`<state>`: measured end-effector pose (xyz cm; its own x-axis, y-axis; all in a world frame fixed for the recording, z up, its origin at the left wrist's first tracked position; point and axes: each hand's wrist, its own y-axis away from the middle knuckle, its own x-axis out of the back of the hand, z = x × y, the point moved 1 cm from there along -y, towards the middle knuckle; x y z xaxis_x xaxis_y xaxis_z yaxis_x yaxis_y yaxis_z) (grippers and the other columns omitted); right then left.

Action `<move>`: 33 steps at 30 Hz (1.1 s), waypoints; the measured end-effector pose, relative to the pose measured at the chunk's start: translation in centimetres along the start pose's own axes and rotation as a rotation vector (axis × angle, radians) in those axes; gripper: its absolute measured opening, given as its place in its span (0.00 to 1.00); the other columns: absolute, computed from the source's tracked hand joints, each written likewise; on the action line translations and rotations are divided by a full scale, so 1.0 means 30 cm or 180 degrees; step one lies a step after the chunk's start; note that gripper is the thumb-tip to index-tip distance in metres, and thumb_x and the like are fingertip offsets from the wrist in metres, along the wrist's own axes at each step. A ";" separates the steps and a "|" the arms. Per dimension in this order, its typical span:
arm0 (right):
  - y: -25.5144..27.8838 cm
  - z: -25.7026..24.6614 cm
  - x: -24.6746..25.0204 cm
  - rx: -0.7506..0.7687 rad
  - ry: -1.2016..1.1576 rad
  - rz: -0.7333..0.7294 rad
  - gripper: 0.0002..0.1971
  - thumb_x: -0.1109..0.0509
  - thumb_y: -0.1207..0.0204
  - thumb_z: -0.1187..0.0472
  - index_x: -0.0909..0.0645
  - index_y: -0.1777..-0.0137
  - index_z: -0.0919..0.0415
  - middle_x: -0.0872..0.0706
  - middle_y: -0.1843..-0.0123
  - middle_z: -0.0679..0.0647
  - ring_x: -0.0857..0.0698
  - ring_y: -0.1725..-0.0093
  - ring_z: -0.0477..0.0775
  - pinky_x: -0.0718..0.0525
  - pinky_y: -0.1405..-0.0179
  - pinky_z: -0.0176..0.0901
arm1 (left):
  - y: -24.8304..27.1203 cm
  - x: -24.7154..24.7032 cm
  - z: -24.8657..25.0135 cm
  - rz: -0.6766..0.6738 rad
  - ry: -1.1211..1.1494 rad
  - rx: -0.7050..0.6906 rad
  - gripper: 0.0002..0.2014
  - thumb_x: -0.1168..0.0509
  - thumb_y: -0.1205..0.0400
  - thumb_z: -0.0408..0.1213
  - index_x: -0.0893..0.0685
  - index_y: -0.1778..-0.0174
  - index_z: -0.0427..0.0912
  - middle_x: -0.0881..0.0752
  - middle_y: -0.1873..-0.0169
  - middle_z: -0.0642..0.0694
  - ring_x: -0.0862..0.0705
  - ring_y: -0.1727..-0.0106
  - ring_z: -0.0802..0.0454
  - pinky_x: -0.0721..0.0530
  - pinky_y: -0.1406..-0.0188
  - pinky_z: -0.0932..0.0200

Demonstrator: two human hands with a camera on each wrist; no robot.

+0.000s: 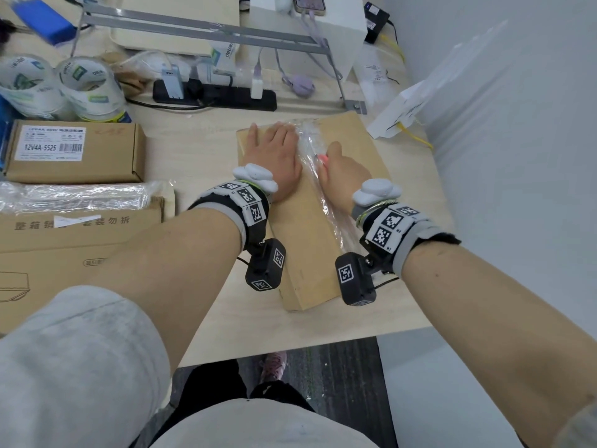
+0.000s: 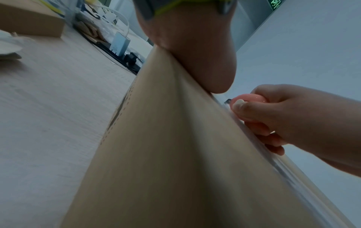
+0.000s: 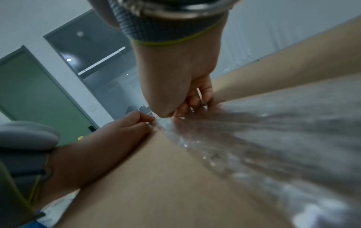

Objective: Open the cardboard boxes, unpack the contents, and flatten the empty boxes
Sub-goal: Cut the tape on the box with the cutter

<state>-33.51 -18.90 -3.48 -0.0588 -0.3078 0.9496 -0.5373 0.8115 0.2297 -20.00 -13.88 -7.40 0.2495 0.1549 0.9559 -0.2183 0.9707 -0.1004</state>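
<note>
Your left hand (image 1: 274, 155) lies flat, fingers straight, pressing the long cardboard box (image 1: 310, 250) just left of its clear tape seam (image 1: 315, 166). Your right hand (image 1: 344, 171) curls round a pink cutter (image 2: 249, 98) at that seam. Beyond your fingertips, the box's far edge and a black power strip (image 1: 214, 93); the box stays sealed, contents unseen

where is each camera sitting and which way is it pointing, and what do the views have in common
Head: worn on the head, looking forward and down at the table; both forearms, the left hand flat on the box, the right hand gripping a pink cutter.
Left wrist: under the left wrist, looking along the box side; shows the left palm heel and the right hand across the box.
Right wrist: under the right wrist, looking along the taped seam; shows both hands.
Shared: all three show the box and the right hand.
</note>
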 end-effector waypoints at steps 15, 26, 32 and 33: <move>0.091 0.034 0.014 -0.0059 -0.1084 0.0419 0.08 0.44 0.14 0.57 0.37 0.47 0.61 0.23 0.59 0.53 0.24 0.61 0.56 0.35 0.63 0.43 | 0.059 0.025 0.028 -0.0193 0.0010 0.0214 0.25 0.52 0.13 0.40 0.39 0.19 0.39 0.40 0.18 0.45 0.44 0.17 0.47 0.52 0.19 0.39; 0.031 0.013 0.019 0.0126 -0.0596 0.0227 0.14 0.42 0.15 0.54 0.30 0.40 0.66 0.21 0.56 0.54 0.24 0.59 0.56 0.31 0.60 0.43 | 0.193 -0.001 0.136 -0.0408 -0.0101 0.0085 0.26 0.58 0.12 0.47 0.42 0.17 0.43 0.43 0.17 0.49 0.48 0.16 0.49 0.58 0.20 0.34; 0.010 0.001 0.026 0.0128 -0.0239 0.0092 0.14 0.46 0.14 0.55 0.34 0.38 0.66 0.18 0.47 0.56 0.24 0.59 0.54 0.33 0.61 0.45 | 0.196 0.005 0.145 -0.0372 -0.0097 0.0100 0.26 0.58 0.12 0.47 0.39 0.18 0.43 0.41 0.17 0.49 0.47 0.16 0.48 0.57 0.20 0.34; 0.009 0.001 0.025 0.0122 -0.0173 0.0086 0.14 0.47 0.14 0.54 0.34 0.37 0.65 0.18 0.46 0.56 0.24 0.60 0.54 0.32 0.61 0.44 | 0.196 0.007 0.145 -0.0371 -0.0099 0.0099 0.26 0.58 0.12 0.47 0.39 0.18 0.43 0.41 0.17 0.49 0.47 0.16 0.49 0.57 0.20 0.34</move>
<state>-33.74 -18.92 -2.72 -0.1188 -0.3134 0.9422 -0.5667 0.8005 0.1948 -25.35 -8.93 -6.60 0.2455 0.0350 0.9688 -0.2187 0.9756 0.0202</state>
